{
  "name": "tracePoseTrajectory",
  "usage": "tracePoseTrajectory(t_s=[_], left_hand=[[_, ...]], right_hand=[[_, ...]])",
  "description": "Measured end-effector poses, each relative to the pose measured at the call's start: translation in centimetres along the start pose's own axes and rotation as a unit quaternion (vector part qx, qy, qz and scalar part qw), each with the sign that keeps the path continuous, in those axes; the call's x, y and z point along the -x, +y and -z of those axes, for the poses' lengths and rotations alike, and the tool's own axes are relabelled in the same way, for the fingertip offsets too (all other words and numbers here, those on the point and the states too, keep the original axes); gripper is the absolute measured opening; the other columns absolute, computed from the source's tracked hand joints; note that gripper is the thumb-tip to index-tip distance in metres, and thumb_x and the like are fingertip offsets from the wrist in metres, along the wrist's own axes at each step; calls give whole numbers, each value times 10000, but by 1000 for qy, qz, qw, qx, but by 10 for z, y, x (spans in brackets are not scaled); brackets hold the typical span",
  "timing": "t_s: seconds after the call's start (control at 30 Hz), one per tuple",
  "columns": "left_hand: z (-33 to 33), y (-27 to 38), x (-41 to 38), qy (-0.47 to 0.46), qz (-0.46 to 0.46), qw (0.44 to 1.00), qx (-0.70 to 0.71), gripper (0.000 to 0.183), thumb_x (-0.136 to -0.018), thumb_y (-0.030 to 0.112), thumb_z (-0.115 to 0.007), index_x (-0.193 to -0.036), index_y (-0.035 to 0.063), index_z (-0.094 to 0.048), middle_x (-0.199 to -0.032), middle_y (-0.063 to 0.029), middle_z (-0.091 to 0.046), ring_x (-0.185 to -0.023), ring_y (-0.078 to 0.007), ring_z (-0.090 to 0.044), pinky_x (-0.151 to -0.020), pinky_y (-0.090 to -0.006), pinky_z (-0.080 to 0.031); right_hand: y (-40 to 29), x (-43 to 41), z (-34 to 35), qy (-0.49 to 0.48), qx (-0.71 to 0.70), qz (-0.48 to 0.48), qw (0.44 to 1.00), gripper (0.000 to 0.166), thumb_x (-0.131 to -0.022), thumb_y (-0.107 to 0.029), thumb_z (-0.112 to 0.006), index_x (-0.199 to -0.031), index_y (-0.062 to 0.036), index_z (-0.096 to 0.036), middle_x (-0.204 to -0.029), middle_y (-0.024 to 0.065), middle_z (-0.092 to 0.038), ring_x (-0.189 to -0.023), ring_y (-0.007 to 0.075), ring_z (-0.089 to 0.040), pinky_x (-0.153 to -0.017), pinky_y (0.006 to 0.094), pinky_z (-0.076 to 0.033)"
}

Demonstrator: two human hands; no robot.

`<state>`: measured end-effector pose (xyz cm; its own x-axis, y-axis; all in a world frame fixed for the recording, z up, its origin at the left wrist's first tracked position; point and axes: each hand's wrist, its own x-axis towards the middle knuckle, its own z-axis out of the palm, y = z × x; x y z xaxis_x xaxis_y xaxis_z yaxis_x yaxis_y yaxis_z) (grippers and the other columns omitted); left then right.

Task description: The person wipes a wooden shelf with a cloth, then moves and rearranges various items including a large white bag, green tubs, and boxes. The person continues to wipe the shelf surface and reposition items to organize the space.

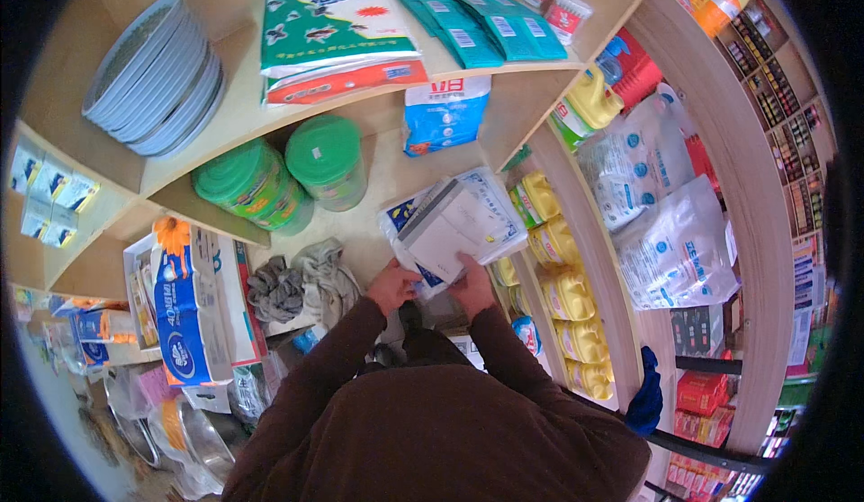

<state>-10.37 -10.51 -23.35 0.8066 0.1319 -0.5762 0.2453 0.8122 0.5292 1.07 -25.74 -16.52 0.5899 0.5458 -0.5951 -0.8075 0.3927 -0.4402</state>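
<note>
A flat white notebook or box with a grey band (442,235) lies on top of blue-and-white plastic-wrapped packets (503,208), at the lower shelf before me. My right hand (474,287) grips the near right corner, its thumb on the white cover and the other fingers hidden beneath. At the near left corner my left hand (393,288) pinches the clear plastic wrapping. Left of my hands, two crumpled grey cloths (324,279) rest on the shelf. Whether the packets touch the shelf board cannot be told.
Two green-lidded tubs (327,157) stand behind the cloths, near a blue-and-white bag (447,117). The upper shelf (236,107) bears stacked bowls (158,76), flat packets (337,36) and teal sachets (479,19). Yellow jugs (567,292) line the right side; a tissue pack (185,319) stands left.
</note>
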Motion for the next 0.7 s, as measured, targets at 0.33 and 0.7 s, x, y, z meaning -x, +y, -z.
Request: tracePoseTrajectory(t_s=[0.33, 0.7], left_hand=[[-17, -16, 64, -18, -22, 997, 71, 548, -758, -87, -559, -1271, 87, -478, -1211, -80, -571, -1059, -229, -579, -831, -370, -508], [14, -53, 38, 44, -32, 990, 134, 629, -716, -131, -561, -1300, 83, -463, -1282, -119, -528, -1108, -292, -560, -887, -468, -500]], right_hand=[[16, -10, 39, 4, 205, -30, 978, 478, -734, -73, -701, -1160, -59, -485, -1066, 125, -606, -956, 286, -610, -775, 432, -542], [-30, 5, 20, -10, 302, -141, 943, 392, -890, -381, -552, -1210, -156, -525, -1042, 33, -616, -868, 188, -609, -715, 346, -493]])
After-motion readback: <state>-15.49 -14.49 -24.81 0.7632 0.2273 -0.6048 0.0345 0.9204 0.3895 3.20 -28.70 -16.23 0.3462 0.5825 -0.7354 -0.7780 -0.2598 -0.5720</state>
